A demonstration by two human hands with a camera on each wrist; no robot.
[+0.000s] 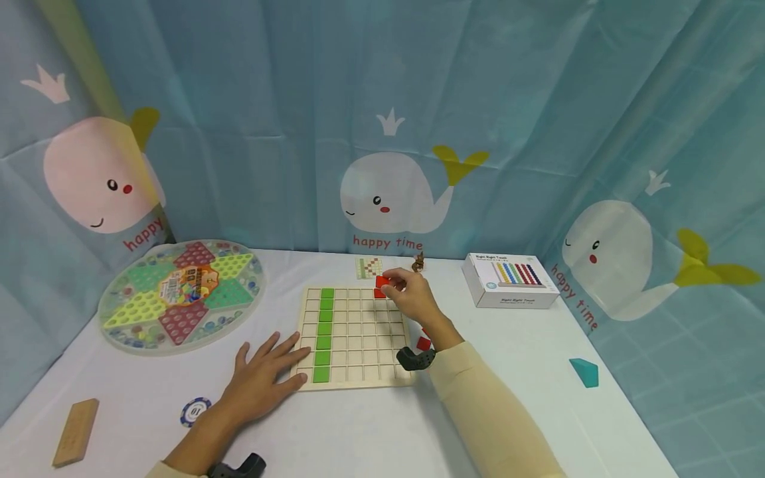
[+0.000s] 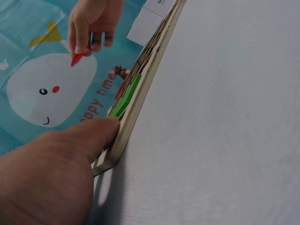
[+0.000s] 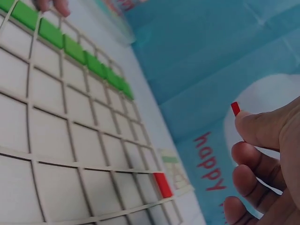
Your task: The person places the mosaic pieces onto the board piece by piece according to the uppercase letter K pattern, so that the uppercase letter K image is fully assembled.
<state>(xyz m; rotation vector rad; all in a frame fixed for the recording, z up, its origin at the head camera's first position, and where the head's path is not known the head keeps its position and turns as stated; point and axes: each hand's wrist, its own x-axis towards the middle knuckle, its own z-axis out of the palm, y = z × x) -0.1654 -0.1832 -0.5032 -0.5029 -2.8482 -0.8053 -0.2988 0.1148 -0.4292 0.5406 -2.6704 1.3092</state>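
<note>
"Over the grid board [image 1: 355,338], what is held?"
"A red tile [image 1: 382,281], pinched by the right hand [image 1: 412,295] near the far edge."
"The left hand [image 1: 259,385]?"
"Fingers spread, laid on the left edge."

Left hand [image 2: 51,173] has its thumb on the edge of a wooden board [image 2: 123,133], right by some green [image 2: 126,97]. Past that, the right hand [image 2: 96,21] is pinching a little red piece [image 2: 76,59], whale curtain [image 2: 47,89] behind it. Pale tabletop [image 2: 211,117] basically fills the right side.
</note>
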